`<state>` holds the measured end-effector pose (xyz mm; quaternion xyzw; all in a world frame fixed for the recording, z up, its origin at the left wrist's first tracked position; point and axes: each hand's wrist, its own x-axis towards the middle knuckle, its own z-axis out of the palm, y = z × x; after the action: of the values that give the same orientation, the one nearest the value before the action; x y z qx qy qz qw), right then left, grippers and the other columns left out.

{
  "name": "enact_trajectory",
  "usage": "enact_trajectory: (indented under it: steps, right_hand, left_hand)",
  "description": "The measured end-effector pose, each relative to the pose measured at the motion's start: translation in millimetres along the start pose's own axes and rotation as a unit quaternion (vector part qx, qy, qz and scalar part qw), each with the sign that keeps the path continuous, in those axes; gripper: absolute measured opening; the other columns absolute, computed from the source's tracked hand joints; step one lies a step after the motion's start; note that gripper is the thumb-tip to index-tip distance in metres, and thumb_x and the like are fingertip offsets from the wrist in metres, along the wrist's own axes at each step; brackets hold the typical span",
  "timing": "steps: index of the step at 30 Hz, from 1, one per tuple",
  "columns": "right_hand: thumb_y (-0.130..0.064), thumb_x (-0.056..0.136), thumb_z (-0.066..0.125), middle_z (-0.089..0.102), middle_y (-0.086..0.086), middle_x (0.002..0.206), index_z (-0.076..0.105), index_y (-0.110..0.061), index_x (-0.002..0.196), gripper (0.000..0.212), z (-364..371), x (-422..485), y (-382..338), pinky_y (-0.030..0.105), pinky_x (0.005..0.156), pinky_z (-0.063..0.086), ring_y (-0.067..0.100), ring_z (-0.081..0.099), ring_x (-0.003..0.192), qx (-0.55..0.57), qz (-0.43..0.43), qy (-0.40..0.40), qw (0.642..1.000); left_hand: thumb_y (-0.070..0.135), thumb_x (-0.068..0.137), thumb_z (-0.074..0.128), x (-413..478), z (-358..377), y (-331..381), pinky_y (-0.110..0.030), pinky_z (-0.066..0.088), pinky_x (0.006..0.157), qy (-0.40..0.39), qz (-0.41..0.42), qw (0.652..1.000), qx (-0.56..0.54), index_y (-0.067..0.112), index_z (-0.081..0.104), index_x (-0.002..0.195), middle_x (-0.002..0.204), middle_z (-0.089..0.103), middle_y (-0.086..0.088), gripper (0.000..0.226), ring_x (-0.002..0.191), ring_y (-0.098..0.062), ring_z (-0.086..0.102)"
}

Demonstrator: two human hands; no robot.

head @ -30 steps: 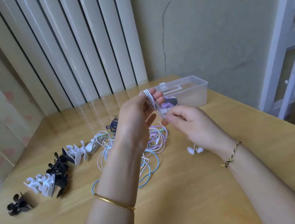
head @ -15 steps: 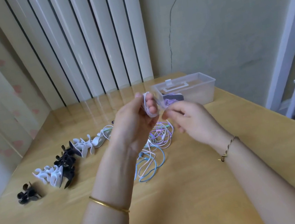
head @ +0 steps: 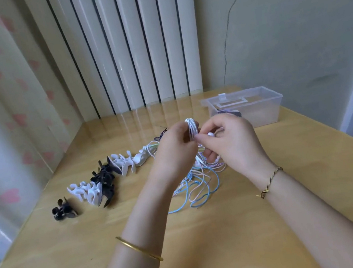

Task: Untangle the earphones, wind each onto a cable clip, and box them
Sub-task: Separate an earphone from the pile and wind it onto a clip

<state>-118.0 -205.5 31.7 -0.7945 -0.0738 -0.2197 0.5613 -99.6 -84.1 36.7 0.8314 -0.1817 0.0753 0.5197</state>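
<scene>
Earphones, white coil upright, pinched in left hand; right hand pinches earbud just beside it, clip probably hidden inside; box nearer right hand

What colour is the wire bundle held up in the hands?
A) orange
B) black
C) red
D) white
D: the earphone cable coil that the left hand grips is white, and the right hand pinches a white earbud beside it.
</scene>
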Motion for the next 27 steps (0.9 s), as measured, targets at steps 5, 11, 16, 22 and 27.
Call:
enact_trajectory:
  steps: [5, 11, 16, 22, 27]
  right_hand:
    - [0.000, 0.083, 0.066, 0.061, 0.006, 0.063, 0.061, -0.006, 0.081, 0.008, 15.4, -2.2, -5.5, 0.028, 0.051, 0.054, 0.018, 0.063, 0.050, 0.125, 0.040, -0.057, 0.990]
    - [0.011, 0.074, 0.070, 0.072, 0.017, 0.080, 0.065, -0.011, 0.095, 0.031, 30.6, -5.8, -15.1, 0.021, 0.071, 0.056, 0.017, 0.071, 0.069, 0.091, 0.059, -0.204, 0.973]
    - [-0.003, 0.080, 0.071, 0.063, 0.004, 0.067, 0.062, -0.010, 0.083, 0.012, 50.8, -0.3, -25.1, 0.021, 0.050, 0.051, 0.015, 0.063, 0.047, -0.095, -0.067, -0.204, 0.972]
    - [-0.028, 0.090, 0.057, 0.051, -0.006, 0.099, 0.068, -0.022, 0.109, 0.023, 63.9, -1.2, -12.2, 0.009, 0.070, 0.038, 0.003, 0.052, 0.079, -0.176, -0.220, -0.304, 0.910]
    - [-0.022, 0.097, 0.051, 0.063, -0.006, 0.097, 0.066, -0.022, 0.117, 0.024, 72.3, -1.8, -10.4, 0.014, 0.066, 0.051, 0.012, 0.065, 0.077, -0.138, -0.157, -0.378, 0.902]
  left_hand:
    - [0.002, 0.085, 0.048, -11.4, -19.8, -13.1, -0.045, 0.054, 0.089, -0.040, -0.055, 0.996, -0.064, -0.006, 0.064, 0.091, 0.092, 0.067, -0.027, 0.018, 0.088, -0.031, 0.067]
    - [-0.008, 0.092, 0.042, -22.3, -47.1, -33.1, -0.032, 0.056, 0.086, -0.041, -0.120, 0.982, -0.140, -0.015, 0.062, 0.098, 0.099, 0.065, -0.033, 0.021, 0.085, -0.026, 0.067]
    - [-0.004, 0.093, 0.050, -37.6, -61.2, -40.0, -0.031, 0.057, 0.083, -0.057, -0.166, 0.966, -0.188, -0.017, 0.059, 0.085, 0.076, 0.063, -0.018, 0.018, 0.076, -0.021, 0.063]
    - [-0.009, 0.096, 0.037, -60.5, -73.8, -49.3, -0.037, 0.052, 0.087, -0.126, -0.203, 0.920, -0.311, 0.000, 0.065, 0.076, 0.049, 0.057, 0.006, 0.035, 0.057, -0.009, 0.060]
    - [-0.001, 0.094, 0.045, -68.4, -84.0, -58.0, -0.032, 0.059, 0.079, -0.128, -0.236, 0.872, -0.408, -0.007, 0.068, 0.091, 0.084, 0.072, -0.016, 0.024, 0.082, -0.020, 0.072]
